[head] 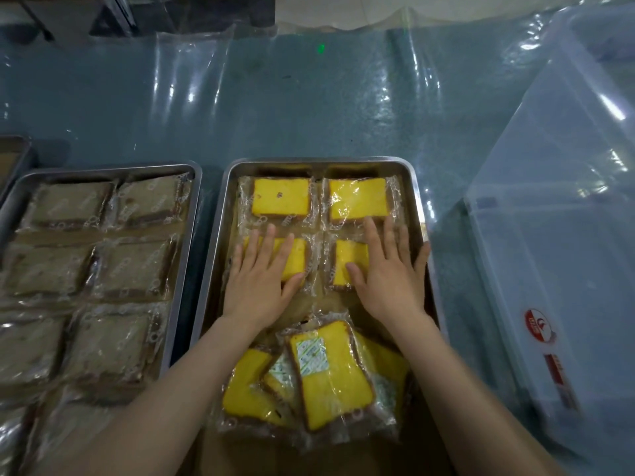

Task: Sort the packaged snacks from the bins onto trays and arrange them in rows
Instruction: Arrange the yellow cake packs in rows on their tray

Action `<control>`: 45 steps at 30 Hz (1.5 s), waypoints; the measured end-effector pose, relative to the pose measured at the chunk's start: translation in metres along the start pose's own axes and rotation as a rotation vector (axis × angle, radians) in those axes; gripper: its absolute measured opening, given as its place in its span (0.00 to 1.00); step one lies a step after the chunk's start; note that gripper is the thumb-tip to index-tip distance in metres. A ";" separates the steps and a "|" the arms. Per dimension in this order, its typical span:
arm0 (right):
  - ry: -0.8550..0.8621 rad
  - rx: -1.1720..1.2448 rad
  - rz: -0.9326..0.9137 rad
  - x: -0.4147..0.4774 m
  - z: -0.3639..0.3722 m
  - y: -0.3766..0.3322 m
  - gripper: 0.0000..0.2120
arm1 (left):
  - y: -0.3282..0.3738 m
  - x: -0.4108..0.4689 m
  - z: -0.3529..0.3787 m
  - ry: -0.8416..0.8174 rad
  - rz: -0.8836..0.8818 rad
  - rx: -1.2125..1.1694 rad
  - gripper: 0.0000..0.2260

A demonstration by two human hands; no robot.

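A shallow rectangular stainless-steel tray [213,249] with rounded corners and a raised rim sits on the desk [275,108], whose teal top lies under a glossy, wrinkled clear plastic sheet.

Inside this tray, at its far end, four yellow sponge-cake slices in crinkly clear plastic wrappers lie flat in two rows of two. The far-left packet [281,197] and far-right packet [357,199] are uncovered, showing square slices with thin brown crusts. The left hand [256,280] lies flat, fingers straight and spread, on the second-row left packet [297,259]. The right hand [388,273] lies the same way on the second-row right packet [347,259], its little finger reaching the tray's right rim. Neither hand curls round anything.

At the tray's near end, a loose pile of yellow wrapped slices [326,376] overlaps at odd angles. About four show, but the overlap hides the exact count. The top one is tilted, with a small white sachet under its wrapper.

Left of this tray, just beside it, a second steel tray [192,214] of the same shape holds brown wrapped slices [135,269] in two columns. Six are plain, and those nearer are blurred. Farther left, only the corner of a third metal tray [15,156] shows.

Right of the middle tray stands a large translucent plastic bin [549,235] with smooth walls and red labels on its near side.
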State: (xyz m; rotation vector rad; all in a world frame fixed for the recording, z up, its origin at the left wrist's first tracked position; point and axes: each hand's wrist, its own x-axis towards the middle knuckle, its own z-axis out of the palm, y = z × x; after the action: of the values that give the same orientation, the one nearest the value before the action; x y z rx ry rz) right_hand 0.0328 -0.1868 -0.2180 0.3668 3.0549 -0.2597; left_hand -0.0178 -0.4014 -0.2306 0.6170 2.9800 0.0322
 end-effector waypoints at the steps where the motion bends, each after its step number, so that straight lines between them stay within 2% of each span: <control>1: -0.012 -0.019 -0.006 -0.002 0.003 -0.001 0.33 | 0.001 -0.003 0.002 -0.021 -0.011 0.006 0.32; 7: -0.059 0.004 -0.020 0.003 -0.002 -0.006 0.32 | 0.003 0.000 -0.008 -0.027 -0.025 -0.083 0.32; 9: 0.036 0.130 -0.034 -0.009 -0.010 -0.006 0.31 | 0.000 -0.009 -0.015 0.010 -0.016 -0.171 0.31; 12: 0.204 0.356 -0.014 -0.041 -0.022 -0.003 0.21 | -0.008 -0.038 -0.023 0.084 -0.003 -0.357 0.27; 13: 0.162 0.411 0.010 -0.053 -0.024 -0.002 0.17 | -0.010 -0.050 -0.025 0.095 -0.009 -0.421 0.24; 15: -0.075 0.502 0.060 -0.078 -0.026 -0.001 0.16 | -0.014 -0.075 -0.028 0.079 -0.043 -0.501 0.19; 17: -0.295 0.493 0.065 -0.098 -0.024 -0.003 0.28 | -0.014 -0.099 -0.028 0.072 -0.079 -0.522 0.15; 19: -0.376 0.384 0.035 -0.111 -0.021 -0.006 0.41 | -0.011 -0.119 -0.029 0.063 -0.089 -0.531 0.11; 20: -0.390 0.363 0.030 -0.115 -0.020 -0.008 0.43 | -0.009 -0.127 -0.029 0.026 -0.086 -0.528 0.11; 23: -0.421 0.482 0.055 -0.121 -0.019 -0.008 0.35 | -0.003 -0.140 -0.027 -0.151 -0.111 -0.498 0.18; 26: -0.473 0.631 0.108 -0.128 -0.021 -0.003 0.24 | -0.001 -0.143 -0.029 -0.212 -0.166 -0.525 0.14; 30: -0.355 0.881 0.264 -0.140 -0.025 0.009 0.21 | 0.000 -0.150 -0.034 -0.245 -0.171 -0.622 0.08; 33: -0.151 1.107 0.390 -0.141 -0.039 0.020 0.17 | -0.001 -0.153 -0.042 -0.177 -0.263 -0.851 0.07; 36: 0.078 1.190 0.344 -0.133 -0.059 0.023 0.16 | -0.009 -0.151 -0.057 -0.049 -0.354 -1.047 0.06; 38: 0.190 1.098 0.240 -0.129 -0.065 0.020 0.20 | -0.016 -0.147 -0.066 0.040 -0.386 -1.093 0.07; 40: 0.226 0.834 0.133 -0.125 -0.062 0.017 0.23 | -0.021 -0.141 -0.074 0.114 -0.393 -1.120 0.11; 43: 0.153 0.464 -0.070 -0.125 -0.038 0.013 0.20 | -0.026 -0.132 -0.081 0.198 -0.347 -1.077 0.18; 45: 0.092 0.334 -0.161 -0.130 -0.016 0.011 0.18 | -0.024 -0.127 -0.083 0.249 -0.286 -0.943 0.20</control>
State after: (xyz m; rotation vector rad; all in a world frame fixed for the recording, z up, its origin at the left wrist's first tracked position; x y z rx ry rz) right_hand 0.1615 -0.2034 -0.1941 0.1476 3.1315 -0.7871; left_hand 0.0800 -0.4738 -0.1369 0.0604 2.7411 1.4532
